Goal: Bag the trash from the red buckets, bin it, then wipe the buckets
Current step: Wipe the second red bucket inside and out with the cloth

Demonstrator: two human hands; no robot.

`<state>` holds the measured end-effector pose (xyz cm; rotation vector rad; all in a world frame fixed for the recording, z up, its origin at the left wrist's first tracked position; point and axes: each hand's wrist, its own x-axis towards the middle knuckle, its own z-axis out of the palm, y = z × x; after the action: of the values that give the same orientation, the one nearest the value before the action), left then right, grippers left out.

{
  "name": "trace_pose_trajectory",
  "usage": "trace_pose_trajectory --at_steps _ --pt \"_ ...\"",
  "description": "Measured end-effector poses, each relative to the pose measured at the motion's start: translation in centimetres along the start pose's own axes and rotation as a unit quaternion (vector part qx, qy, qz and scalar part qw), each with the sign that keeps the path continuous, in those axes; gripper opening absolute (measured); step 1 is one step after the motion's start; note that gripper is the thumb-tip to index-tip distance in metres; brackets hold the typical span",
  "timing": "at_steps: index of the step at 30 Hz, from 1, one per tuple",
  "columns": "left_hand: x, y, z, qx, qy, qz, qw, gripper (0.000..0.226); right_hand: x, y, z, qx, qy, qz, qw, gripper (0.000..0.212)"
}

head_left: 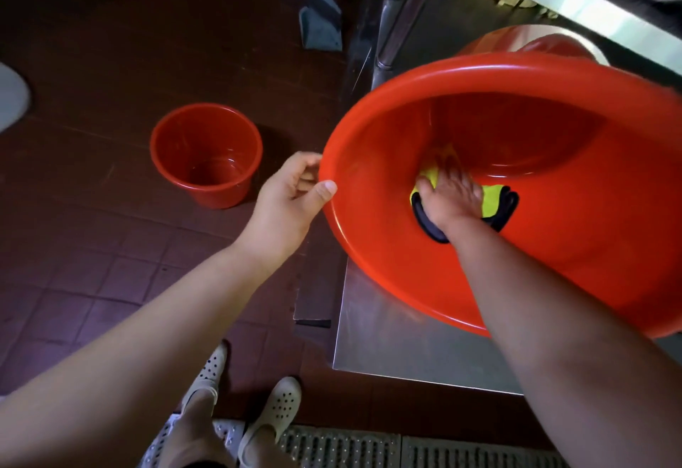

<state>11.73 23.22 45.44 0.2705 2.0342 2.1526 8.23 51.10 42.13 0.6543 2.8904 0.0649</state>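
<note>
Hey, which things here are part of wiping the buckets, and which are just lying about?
In use:
- large red plastic bucket, tilted on the steel shelf
- yellow and black cloth, pressed inside by the right hand
- left hand, gripping the rim
- small red plastic bucket on the floor

Lying about:
- grey dustpan
- metal floor grate

both buckets, the tilted one (387, 246) and the floor one (206, 155), are red, the cloth (492, 201) yellow edged black, the floor (92, 246) dark maroon tile, the shoes (275, 408) cream and perforated.

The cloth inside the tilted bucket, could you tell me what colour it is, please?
The cloth is bright yellow with a dark edge, seen in the head view.
</note>
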Motion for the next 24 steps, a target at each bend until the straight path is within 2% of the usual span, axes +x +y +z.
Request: trace_pose_trajectory --at_steps 4,11,14,17,20,24 --pt "-2.6 -3.0 1.8 -0.041 -0.089 -0.142 0.985 0.027 -1.1 -1.2 0.3 0.010 0.010 0.009 1.000 0.065" --pt "-3.4 -4.0 3.0 -0.135 -0.038 -0.163 0.977 0.032 -11.5 -6.1 2.0 0.110 0.059 -0.100 0.987 0.069" --pt "-3.5 -3.4 3.0 -0.121 -0.024 -0.144 0.982 0.030 -14.1 -6.7 2.0 0.117 0.061 -0.132 0.982 0.072" --pt "-2.6 -2.2 2.4 -0.068 -0.016 -0.122 0.990 0.024 -13.0 -6.3 1.5 0.147 0.061 -0.140 0.977 0.071" --pt "-1.4 -0.6 1.4 -0.039 -0.011 -0.099 0.994 0.018 -9.8 -5.4 1.2 0.142 0.053 -0.119 0.981 0.068" --pt "0.1 1.3 -0.4 0.078 -0.040 -0.011 0.996 0.014 -4.6 -2.7 1.2 0.094 0.040 -0.069 0.992 0.063"
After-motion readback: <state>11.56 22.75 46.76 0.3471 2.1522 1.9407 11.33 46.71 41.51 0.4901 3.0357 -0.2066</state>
